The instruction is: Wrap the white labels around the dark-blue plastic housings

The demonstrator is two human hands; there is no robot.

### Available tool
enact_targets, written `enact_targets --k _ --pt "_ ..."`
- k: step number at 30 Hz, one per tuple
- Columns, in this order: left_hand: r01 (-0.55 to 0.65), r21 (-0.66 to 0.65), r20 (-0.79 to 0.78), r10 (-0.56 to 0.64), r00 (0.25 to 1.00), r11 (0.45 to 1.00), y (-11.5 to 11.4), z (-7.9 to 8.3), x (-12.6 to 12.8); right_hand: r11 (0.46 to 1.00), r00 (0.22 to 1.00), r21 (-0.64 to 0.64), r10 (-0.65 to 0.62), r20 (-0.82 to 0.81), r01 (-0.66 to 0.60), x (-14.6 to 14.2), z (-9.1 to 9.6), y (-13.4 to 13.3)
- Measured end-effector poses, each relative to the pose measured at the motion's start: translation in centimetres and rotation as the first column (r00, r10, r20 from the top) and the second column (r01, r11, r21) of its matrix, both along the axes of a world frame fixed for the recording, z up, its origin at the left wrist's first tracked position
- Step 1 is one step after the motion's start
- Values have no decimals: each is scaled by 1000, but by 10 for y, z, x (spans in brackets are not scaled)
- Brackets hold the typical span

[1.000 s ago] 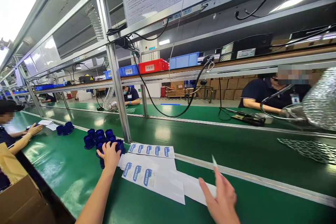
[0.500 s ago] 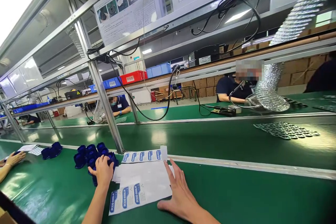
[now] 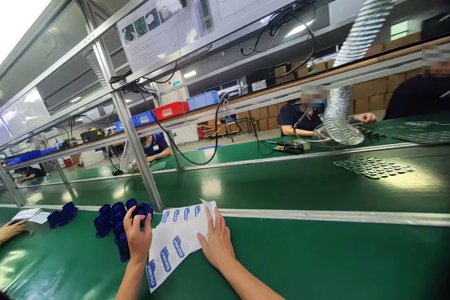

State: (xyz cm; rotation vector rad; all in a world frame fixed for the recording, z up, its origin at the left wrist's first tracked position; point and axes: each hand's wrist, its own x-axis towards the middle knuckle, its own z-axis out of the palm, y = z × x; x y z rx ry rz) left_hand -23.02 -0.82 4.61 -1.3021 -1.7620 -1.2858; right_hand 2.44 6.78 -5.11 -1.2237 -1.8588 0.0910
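Note:
My left hand curls its fingers around a dark blue plastic part, shaped like a small round housing. Beside and behind it, several more dark blue parts sit in a cluster on the green bench. Under my right hand lie white label sheets printed with blue labels. The right fingers are stretched and apart, touching the sheet's right side, where a corner curls up near the fingertips. Some of the top sheet is bare white backing.
A co-worker's hand is at far left, near papers and more blue parts. A metal post rises behind the cluster. Beyond a pale rail, ring-shaped parts lie on the green belt.
My left hand has lifted slightly with the blue part and turned. My right hand has moved left onto the label sheets, and the top sheet has shifted and its corner curled. The view has shifted.

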Motion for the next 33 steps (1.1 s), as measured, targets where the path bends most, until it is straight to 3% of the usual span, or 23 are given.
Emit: enact_targets --k 3,5,7,9,11,13,15,17,18,19,21,22,23,25,29,33 --pt "157 35 -61 -155 986 987 -9 -14 31 1000 999 13 29 -43 -28 20 4 -4" --pt "371 -13 -128 -370 920 929 -14 -37 56 999 996 26 47 -81 -45 43 6 -6" --pt "573 -199 -143 -602 786 795 -17 -64 83 999 991 25 39 -129 -36 73 6 -9" --pt "665 -397 -33 -734 678 632 -20 -88 114 998 967 -31 49 -251 -59 107 6 -16" --pt "727 -510 81 -816 573 460 -23 -104 147 979 888 -125 89 -451 -161 141 5 -26" --pt "787 -504 165 -855 491 355 -25 -109 175 949 805 -191 94 -585 -250 169 6 -39" --pt "852 -427 198 -888 415 303 -25 -105 188 927 770 -250 62 -636 -281 188 10 -49" --pt "863 -452 201 -917 344 225 -26 -95 181 905 750 -311 14 -662 -291 194 15 -56" --pt "841 -498 180 -922 341 214 -27 -89 170 896 745 -332 -1 -667 -296 194 18 -58" --pt "792 -561 145 -913 382 242 -29 -82 155 890 744 -343 -5 -668 -301 191 21 -60" --pt "599 -680 36 -795 605 424 -31 -68 119 881 759 -355 7 -651 -312 183 26 -63" --pt "472 -744 -7 -713 701 472 -30 -60 99 876 770 -361 18 -637 -319 180 28 -63" --pt "361 -810 -21 -639 769 462 -27 -51 81 870 781 -369 27 -624 -326 176 30 -63" --pt "206 -914 -10 -527 850 350 -14 -33 48 862 794 -382 38 -607 -334 172 33 -63" --pt "180 -951 9 -560 828 252 23 -3 12 865 798 -371 54 -601 -338 172 36 -61" --pt "189 -959 11 -635 772 213 51 10 10 846 795 -393 58 -603 -360 176 34 -61"
